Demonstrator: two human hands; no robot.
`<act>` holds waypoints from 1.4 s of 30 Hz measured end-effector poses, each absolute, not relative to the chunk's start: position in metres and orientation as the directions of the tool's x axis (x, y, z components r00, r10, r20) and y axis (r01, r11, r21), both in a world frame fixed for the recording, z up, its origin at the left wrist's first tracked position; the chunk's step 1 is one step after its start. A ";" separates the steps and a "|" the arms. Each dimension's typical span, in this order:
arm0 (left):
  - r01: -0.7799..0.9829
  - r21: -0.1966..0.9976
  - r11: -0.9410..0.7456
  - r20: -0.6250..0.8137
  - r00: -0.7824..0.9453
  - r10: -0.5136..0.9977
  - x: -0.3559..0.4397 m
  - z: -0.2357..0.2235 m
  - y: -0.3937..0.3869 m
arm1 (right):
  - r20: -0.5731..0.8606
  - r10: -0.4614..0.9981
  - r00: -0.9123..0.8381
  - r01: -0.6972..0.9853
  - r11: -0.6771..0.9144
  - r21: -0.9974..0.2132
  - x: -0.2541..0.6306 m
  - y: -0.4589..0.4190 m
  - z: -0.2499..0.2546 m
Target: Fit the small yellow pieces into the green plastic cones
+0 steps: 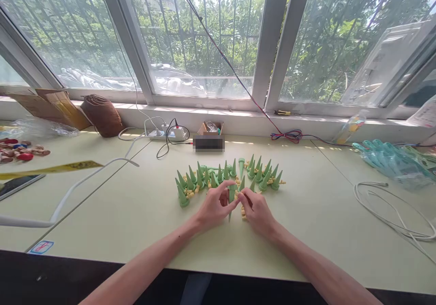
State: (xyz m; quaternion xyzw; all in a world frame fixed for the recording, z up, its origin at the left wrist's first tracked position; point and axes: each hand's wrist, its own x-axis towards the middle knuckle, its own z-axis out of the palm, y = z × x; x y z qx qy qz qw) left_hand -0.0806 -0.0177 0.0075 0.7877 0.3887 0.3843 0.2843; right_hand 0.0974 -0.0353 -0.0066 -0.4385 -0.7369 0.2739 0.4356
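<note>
Both my hands meet over a pale green table (136,214), just in front of a row of several green plastic cones (225,175) with small yellow fittings. My left hand (214,206) and my right hand (257,210) pinch one green cone spike (231,200) between their fingertips; its tip points down toward the table. A small yellow part (243,213) lies under my right hand.
On the sill stand a power strip (166,134), a small cardboard box (211,129), a brown pouch (102,114) and red-blue wires (288,136). A white cable (391,209) lies at the right, bagged teal parts (391,159) behind it. Colourful items (18,150) and a tablet (17,184) sit far left.
</note>
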 end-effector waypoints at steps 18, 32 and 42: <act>0.424 0.692 -0.585 0.432 0.406 0.805 -0.080 0.005 -0.020 | 0.366 0.900 -0.238 0.415 0.435 -0.799 0.097 -0.034 -0.011; 0.434 0.639 -0.635 0.501 0.391 0.772 -0.080 0.003 -0.019 | 0.356 0.904 -0.238 0.396 0.425 -0.814 0.096 -0.033 -0.008; 0.316 0.616 -0.722 0.589 0.424 0.688 -0.082 0.000 -0.014 | 0.457 0.884 -0.100 0.328 0.463 -0.823 0.096 -0.032 -0.006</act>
